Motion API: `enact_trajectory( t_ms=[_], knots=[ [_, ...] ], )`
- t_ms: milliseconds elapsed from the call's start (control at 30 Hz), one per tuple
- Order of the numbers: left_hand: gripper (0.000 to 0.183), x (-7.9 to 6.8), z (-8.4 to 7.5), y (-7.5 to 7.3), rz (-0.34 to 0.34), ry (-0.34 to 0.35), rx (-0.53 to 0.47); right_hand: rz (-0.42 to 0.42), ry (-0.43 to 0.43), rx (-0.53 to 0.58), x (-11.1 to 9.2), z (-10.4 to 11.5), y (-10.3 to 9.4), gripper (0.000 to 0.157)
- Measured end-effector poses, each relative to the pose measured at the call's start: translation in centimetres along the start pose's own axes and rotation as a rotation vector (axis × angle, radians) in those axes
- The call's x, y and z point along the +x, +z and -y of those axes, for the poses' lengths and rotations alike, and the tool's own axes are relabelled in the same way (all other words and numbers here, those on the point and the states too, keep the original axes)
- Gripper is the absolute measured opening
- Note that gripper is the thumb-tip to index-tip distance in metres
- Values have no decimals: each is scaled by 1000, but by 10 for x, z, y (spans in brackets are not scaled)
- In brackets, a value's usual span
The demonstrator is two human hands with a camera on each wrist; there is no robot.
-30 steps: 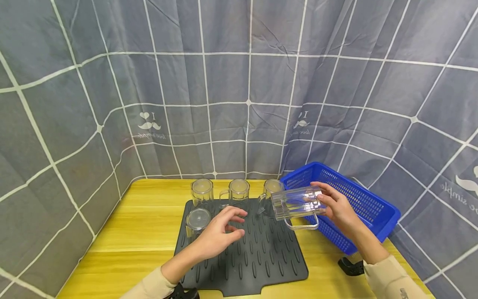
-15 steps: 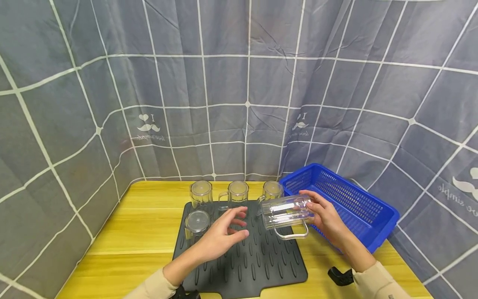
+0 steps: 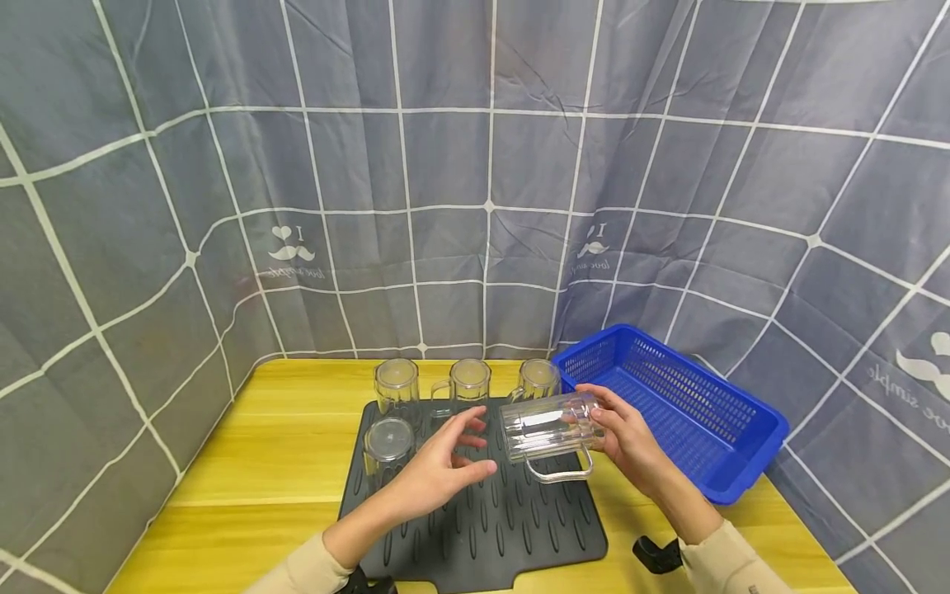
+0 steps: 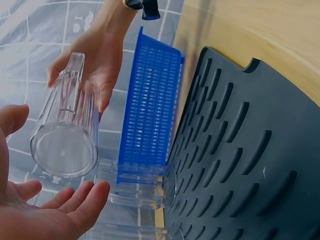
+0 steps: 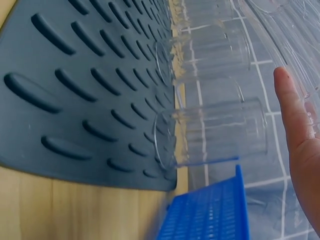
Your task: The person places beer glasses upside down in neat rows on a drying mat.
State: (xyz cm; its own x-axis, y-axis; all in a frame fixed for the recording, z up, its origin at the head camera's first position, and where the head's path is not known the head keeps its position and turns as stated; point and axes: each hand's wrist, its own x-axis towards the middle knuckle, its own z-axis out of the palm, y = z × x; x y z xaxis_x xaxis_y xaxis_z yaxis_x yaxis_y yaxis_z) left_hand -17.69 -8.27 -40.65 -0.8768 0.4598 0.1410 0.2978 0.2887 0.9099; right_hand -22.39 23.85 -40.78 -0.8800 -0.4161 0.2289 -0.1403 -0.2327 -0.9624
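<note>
My right hand (image 3: 631, 437) grips a clear mug (image 3: 549, 427) by its rim end, at the right of the head view. The mug lies tilted on its side in the air above the dark drying mat (image 3: 519, 528), handle downward, base toward my left hand (image 3: 438, 470). That left hand hovers over the mat with fingers spread and loosely bent, holding nothing. In the left wrist view the mug's round base (image 4: 65, 150) faces the left fingers, apart from them. Several clear mugs stand upside down on the mat, among them a front-left mug (image 3: 389, 450) beside the left hand.
A blue perforated basket (image 3: 668, 396) stands at the back right, close to the right forearm. Along the mat's back edge are a left mug (image 3: 397, 384), a middle mug (image 3: 470, 384) and a right mug (image 3: 538, 379). A grey checked curtain (image 3: 445, 165) hangs behind the yellow wooden table (image 3: 223, 495).
My right hand has carried the mug leftward and slightly down, away from the basket and over the mat. My left hand stays nearly in place.
</note>
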Motion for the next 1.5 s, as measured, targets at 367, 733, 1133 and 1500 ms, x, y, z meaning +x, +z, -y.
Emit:
enact_trajectory(
  t_ms=[367, 733, 1133, 1500],
  knots=[
    [89, 2, 0, 7, 7, -55, -106, -25, 44, -29, 0, -12, 14, 38],
    [80, 2, 6, 12, -50, -79, -59, 27, 56, 26, -1, -20, 26, 39],
    [69, 4, 4, 7, -111, -62, -82, 108, 41, 105, 3, -21, 31, 38],
    [66, 5, -1, 5, -154, -46, -81, 159, 133, 106, 1, -25, 29, 47]
  ],
)
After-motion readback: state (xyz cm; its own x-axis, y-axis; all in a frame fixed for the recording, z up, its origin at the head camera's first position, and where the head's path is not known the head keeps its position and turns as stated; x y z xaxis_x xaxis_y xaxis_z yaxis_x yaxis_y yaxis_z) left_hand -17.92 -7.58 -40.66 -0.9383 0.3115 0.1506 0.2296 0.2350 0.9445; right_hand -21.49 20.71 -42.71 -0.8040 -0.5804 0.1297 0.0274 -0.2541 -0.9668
